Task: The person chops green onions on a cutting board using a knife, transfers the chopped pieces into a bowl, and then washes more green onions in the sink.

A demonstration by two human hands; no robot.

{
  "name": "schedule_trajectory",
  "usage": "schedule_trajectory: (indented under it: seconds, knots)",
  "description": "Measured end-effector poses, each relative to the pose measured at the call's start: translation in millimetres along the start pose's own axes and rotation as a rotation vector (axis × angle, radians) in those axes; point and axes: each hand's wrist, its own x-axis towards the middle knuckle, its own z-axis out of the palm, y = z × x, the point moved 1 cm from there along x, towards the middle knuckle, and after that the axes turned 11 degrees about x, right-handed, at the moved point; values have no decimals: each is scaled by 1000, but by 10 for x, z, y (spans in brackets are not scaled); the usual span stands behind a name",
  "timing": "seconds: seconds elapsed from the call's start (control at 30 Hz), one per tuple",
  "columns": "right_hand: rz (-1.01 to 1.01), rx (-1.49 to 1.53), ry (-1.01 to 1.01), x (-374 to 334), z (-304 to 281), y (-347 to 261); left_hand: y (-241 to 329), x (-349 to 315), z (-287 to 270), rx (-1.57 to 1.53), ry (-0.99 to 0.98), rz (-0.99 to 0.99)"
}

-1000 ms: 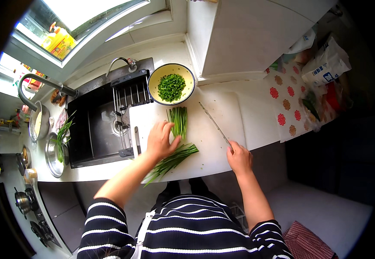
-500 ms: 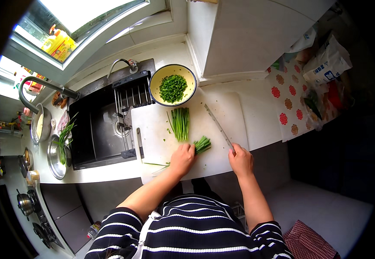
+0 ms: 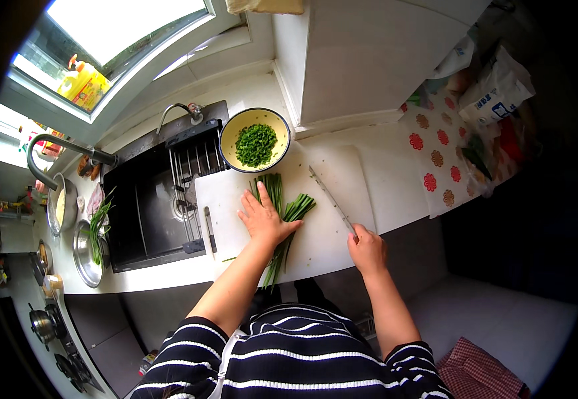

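Observation:
My left hand (image 3: 262, 218) lies with its fingers spread over green chives (image 3: 298, 207) on the white cutting board (image 3: 345, 166). One bunch points away from me beyond the fingers, another leans to the right, and long stems hang toward the board's near edge. The palm hides part of the chives. My right hand (image 3: 368, 250) is closed around the handle of a knife (image 3: 331, 196), whose blade rests on or just over the right side of the board, apart from the chives. Behind the board stands a yellow bowl (image 3: 281, 130) holding chopped chives (image 3: 255, 144).
A black sink (image 3: 152, 223) with a drying rack and faucet is left of the board. Further left, a metal bowl (image 3: 84, 258) holds more long chives. A flowered cloth (image 3: 435, 143) with bags lies at the right, beside a white cabinet (image 3: 362, 63).
My left hand has opened and moved away from me and left onto the far bunch. The right-hand bunch has shifted left and its stems now reach the near edge. The knife stays in my right hand.

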Motion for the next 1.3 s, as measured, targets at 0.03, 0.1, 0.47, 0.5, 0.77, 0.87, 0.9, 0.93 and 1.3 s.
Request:
schedule_trajectory:
  seconds: [0.03,0.1,0.47,0.5,0.77,0.87,0.9,0.93,1.3]
  knots:
    - [7,0,-3,6,-4,-14,-6,26,14,-60,41,57]
    - [4,-4,-10,4,1,-14,-84,89,120,-179,119,167]
    - [-97,-52,-120,51,-21,-119,-127,49,463,-155,237,849]
    - [-76,-45,-152,35,-48,-114,-115,-30,439,-152,262,818]
    - [29,-64,-90,-309,81,-112,-30,-233,238,-37,202,631]
    - [34,-5,-157,-418,112,-290,4,-231,209,-17,188,589]
    - [29,19,-167,-447,126,-316,8,-237,203,-4,187,579]
    - [41,21,-137,-468,187,-276,10,-248,220,-7,211,576]
    - [22,-2,-110,-423,206,-298,24,-216,502,-108,326,494]
